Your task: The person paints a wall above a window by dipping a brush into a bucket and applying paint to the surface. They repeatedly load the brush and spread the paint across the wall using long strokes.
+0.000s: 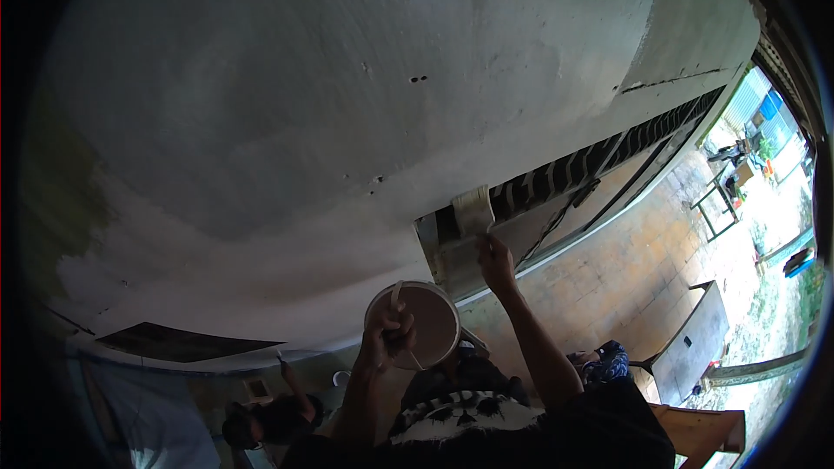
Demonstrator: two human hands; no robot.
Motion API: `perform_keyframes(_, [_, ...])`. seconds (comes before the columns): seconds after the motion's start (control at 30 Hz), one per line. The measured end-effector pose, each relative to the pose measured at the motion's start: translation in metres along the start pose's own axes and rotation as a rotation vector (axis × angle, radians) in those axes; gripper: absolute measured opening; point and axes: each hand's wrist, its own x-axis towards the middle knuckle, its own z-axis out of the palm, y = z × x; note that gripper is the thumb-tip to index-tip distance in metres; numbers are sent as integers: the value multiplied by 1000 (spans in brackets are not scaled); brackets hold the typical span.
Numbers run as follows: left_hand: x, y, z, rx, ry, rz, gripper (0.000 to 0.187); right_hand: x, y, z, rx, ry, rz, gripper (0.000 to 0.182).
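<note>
My left hand (391,336) is closed on the handle of a round bucket (434,321), which holds a pale pinkish-grey content. Up and to the right, my right hand (496,262) grips a wide, light-coloured paint brush (473,211). The brush is at the wall's lower edge, by the left end of a dark slatted opening (565,171). The wall (304,122) above is grey-green with paler areas and a few small holes.
Below left, another person (278,417) raises a hand toward the wall beside a dark opening (187,343). A grey board (692,343) and wooden furniture (704,430) stand right, on a tiled floor (599,274). A green-framed stand (717,208) is farther off.
</note>
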Motion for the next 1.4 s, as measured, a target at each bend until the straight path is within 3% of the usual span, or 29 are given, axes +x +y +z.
perform_keyframes(0.07, [-3,10,0,-6,-48,-5,26,-31,23,-14,-90,-103,84,24])
perform_keyframes(0.13, [-7,16,1,-13,-98,-11,30,-56,-15,-43,-20,-244,302,22])
perform_keyframes(0.33, [-19,37,-2,89,-248,-31,34,-88,-121,-96,-44,-348,275,22])
perform_keyframes(0.53, [-23,48,-14,50,-331,59,37,-107,-148,-60,213,-285,284,22])
perform_keyframes(0.6, [-25,53,-16,38,-343,68,34,-110,-144,-43,67,-211,97,23])
perform_keyframes(0.67, [-26,59,-17,39,-344,59,35,-109,-147,-39,-45,-204,57,24])
perform_keyframes(0.73, [-28,64,-17,38,-341,45,35,-107,-178,-44,-362,-210,-416,22])
perform_keyframes(0.8, [-30,69,-18,70,-313,53,37,-107,-207,-52,-376,-335,-279,24])
perform_keyframes(0.9, [-39,78,-13,94,-253,91,43,-107,-227,-52,-616,-382,-578,19])
perform_keyframes(1.03, [-40,91,-15,87,-312,132,42,-106,-251,-42,-862,-487,-666,16])
perform_keyframes(1.1, [-37,98,-19,90,-348,116,42,-99,-256,-35,-1019,-561,-840,13])
perform_keyframes(1.2, [-35,101,-23,87,-406,99,42,-92,-260,-12,-1052,-624,-914,10])
perform_keyframes(1.27, [-34,101,-23,78,-423,92,42,-89,-250,8,-1059,-688,-927,9])
perform_keyframes(1.33, [-38,101,-19,77,-295,89,41,-88,-245,32,-1062,-759,-942,9])
perform_keyframes(1.4, [-38,99,-14,78,-222,80,38,-88,-243,57,-1281,-1029,-834,13])
